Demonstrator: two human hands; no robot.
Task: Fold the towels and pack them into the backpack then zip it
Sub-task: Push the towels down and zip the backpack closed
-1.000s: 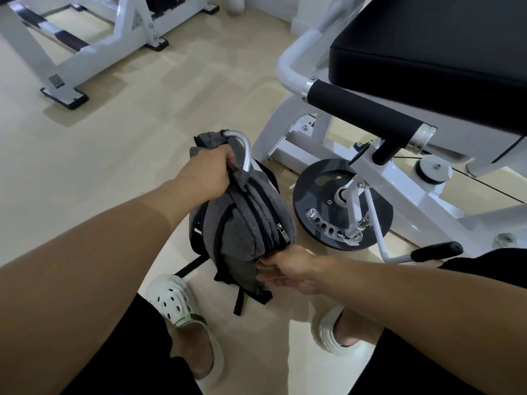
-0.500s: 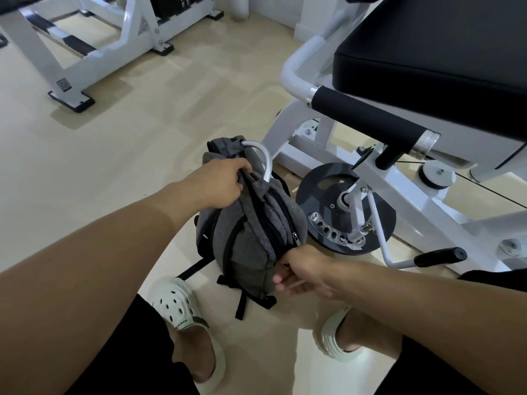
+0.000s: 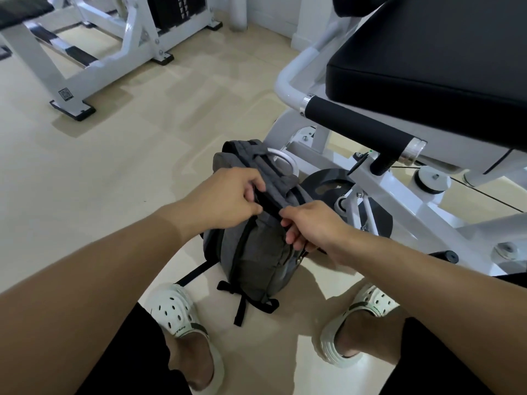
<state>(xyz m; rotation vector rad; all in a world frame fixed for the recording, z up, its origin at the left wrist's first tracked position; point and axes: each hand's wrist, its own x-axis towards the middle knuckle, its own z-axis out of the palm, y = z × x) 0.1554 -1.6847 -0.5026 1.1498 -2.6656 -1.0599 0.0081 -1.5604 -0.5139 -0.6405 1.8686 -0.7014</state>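
Backpack, grey fabric with black trim, stands upright on the pale floor between the person's two feet, just beside the white frame of a gym machine; its pale carry handle arches over the top. Left hand: fingers and thumb curled, pinching the upper edge of the bag near the zip line and bracing it. Right hand: fingers curled at the bag's upper side seam, apparently gripping fabric or a zip pull; which of the two cannot be told, as the fingers hide the contact. Metal zip pull: one hangs free just below the right hand. Towels: none in view, neither on the floor nor on the black padded seat; the body of the bag looks filled out, so folding and packing are judged complete. Zip status: the main dark seam between the hands looks mostly drawn together, though whether it is fully closed cannot be told. Stage: final one, zipping, in hand or all but finished. Remaining: at most, running the slider to its end stop.
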